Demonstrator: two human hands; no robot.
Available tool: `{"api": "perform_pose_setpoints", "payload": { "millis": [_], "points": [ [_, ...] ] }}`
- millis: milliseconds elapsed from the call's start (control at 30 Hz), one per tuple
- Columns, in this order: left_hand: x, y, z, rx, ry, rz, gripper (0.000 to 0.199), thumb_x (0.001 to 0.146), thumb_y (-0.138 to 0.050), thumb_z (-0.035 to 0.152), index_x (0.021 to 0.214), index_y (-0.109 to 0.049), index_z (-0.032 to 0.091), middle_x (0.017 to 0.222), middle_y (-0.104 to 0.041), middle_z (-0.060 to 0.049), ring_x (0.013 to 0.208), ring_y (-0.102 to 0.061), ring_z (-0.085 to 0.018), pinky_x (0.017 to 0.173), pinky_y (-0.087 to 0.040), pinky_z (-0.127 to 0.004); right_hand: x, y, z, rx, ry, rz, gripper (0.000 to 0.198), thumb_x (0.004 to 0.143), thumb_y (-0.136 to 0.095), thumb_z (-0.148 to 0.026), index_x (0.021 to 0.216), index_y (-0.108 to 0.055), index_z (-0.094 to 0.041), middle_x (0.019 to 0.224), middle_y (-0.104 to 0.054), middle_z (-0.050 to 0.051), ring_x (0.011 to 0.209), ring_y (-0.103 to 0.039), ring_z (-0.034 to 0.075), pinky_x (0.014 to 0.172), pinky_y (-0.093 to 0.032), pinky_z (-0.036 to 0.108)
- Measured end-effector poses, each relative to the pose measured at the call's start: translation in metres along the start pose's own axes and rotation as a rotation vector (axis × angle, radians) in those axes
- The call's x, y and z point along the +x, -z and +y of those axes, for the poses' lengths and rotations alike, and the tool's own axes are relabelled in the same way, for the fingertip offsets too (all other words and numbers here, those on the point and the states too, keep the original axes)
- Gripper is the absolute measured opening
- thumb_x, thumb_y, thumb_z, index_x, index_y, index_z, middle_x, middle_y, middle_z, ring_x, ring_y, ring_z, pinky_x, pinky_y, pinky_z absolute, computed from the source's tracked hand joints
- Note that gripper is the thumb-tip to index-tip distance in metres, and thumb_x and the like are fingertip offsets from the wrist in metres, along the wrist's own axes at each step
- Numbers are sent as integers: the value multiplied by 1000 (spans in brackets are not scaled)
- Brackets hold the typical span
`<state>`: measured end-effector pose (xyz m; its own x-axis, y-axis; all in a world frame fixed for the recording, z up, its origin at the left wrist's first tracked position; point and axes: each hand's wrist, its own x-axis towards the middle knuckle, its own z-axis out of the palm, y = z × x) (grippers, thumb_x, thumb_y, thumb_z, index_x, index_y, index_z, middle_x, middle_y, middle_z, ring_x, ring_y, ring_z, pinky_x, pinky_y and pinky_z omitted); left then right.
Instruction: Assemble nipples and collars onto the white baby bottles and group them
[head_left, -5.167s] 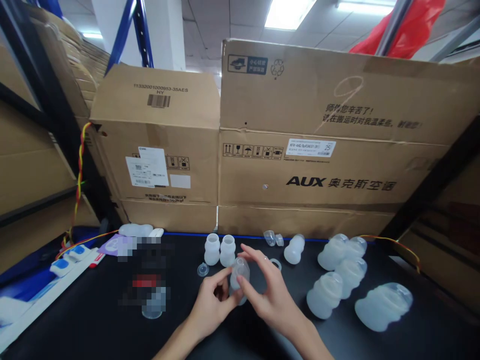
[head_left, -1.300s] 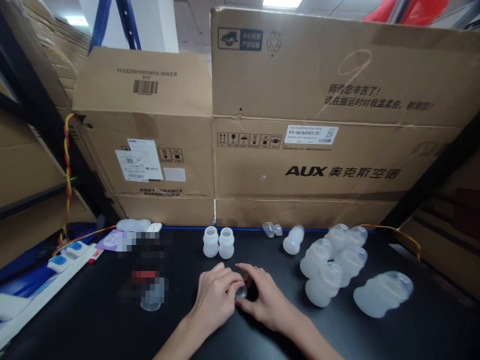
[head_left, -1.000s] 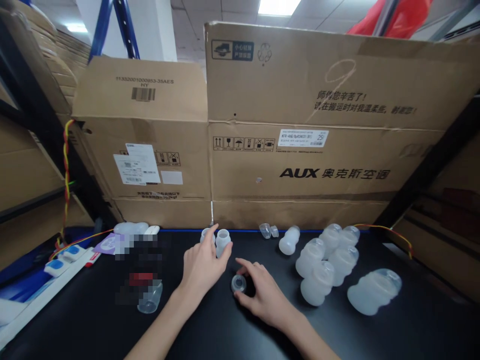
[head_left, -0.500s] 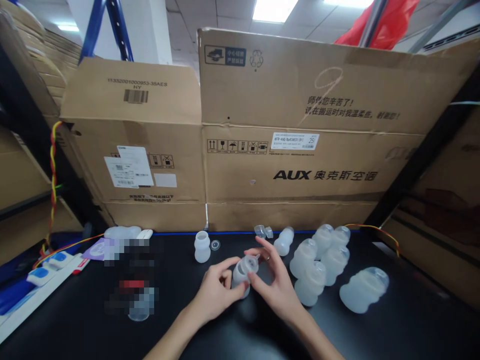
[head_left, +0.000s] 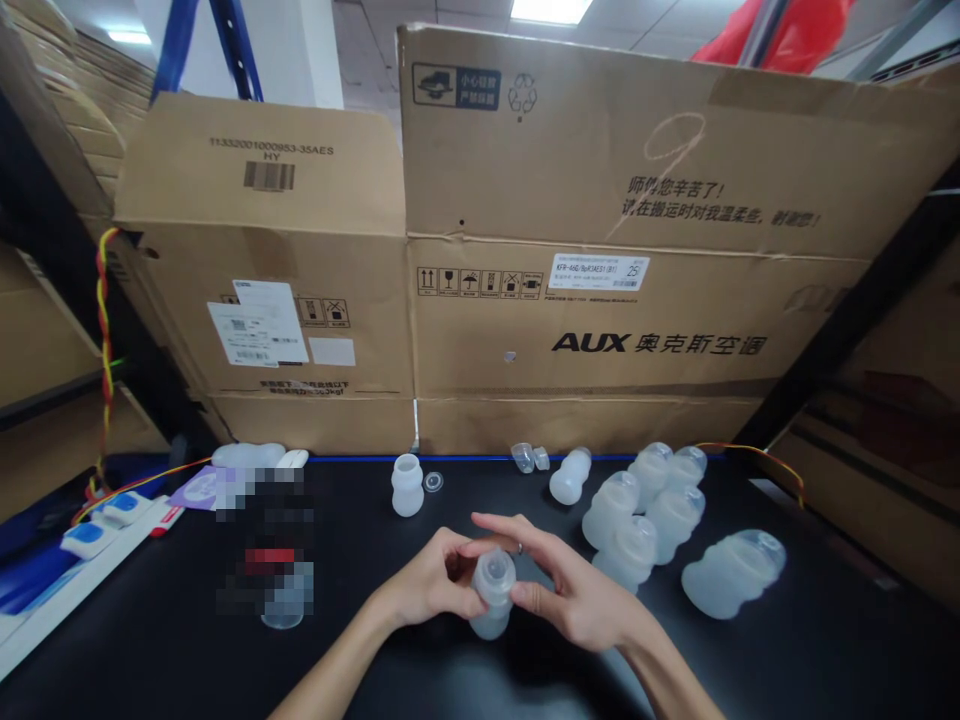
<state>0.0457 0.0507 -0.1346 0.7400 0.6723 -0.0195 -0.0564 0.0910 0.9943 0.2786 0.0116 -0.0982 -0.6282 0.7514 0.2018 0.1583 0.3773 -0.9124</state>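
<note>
Small bottle (head_left: 491,598): translucent, milky plastic or silicone (which of the two cannot be told), smooth with a soft satin finish. Loose bottles (head_left: 645,510) at the right: same frosted, semi-clear material. Upright bottle (head_left: 407,486): white and more opaque, matt. Table (head_left: 150,640): black, smooth, faint sheen under the ceiling light. Cartons (head_left: 585,250) behind: brown corrugated cardboard, matt, creased, with white paper labels (head_left: 257,322) stuck on. Twisted wire (head_left: 103,330): glossy plastic sheathing in red and yellow.

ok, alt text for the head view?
Both bare hands, left hand and right hand, grip a small translucent white silicone bottle over a black tabletop. An identical upright bottle and a cluster of larger translucent bottles sit before stacked brown cardboard boxes.
</note>
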Motion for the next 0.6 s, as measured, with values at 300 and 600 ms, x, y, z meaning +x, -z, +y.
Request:
{"api": "perform_pose_setpoints", "payload": {
  "millis": [300, 600],
  "points": [
    [-1, -5, -1, 105, -89, 173, 29, 71, -80, 33, 88, -74, 11, 64, -36, 6, 62, -24, -7, 58, -18, -24, 8, -16, 0, -150, -10, 325, 66, 87, -82, -32, 146, -53, -37, 120, -69, 3, 110, -62, 23, 105, -47, 46],
    [0, -2, 5, 165, -70, 119, 36, 66, -81, 38, 87, -77, 9, 62, -39, 6, 61, -30, -8, 59, -23, -25, 5, -6, 1, 6, -22, 156, 59, 92, -76, -31, 146, -54, -33, 136, -67, 7, 127, -60, 26, 114, -41, 52]
  ]
}}
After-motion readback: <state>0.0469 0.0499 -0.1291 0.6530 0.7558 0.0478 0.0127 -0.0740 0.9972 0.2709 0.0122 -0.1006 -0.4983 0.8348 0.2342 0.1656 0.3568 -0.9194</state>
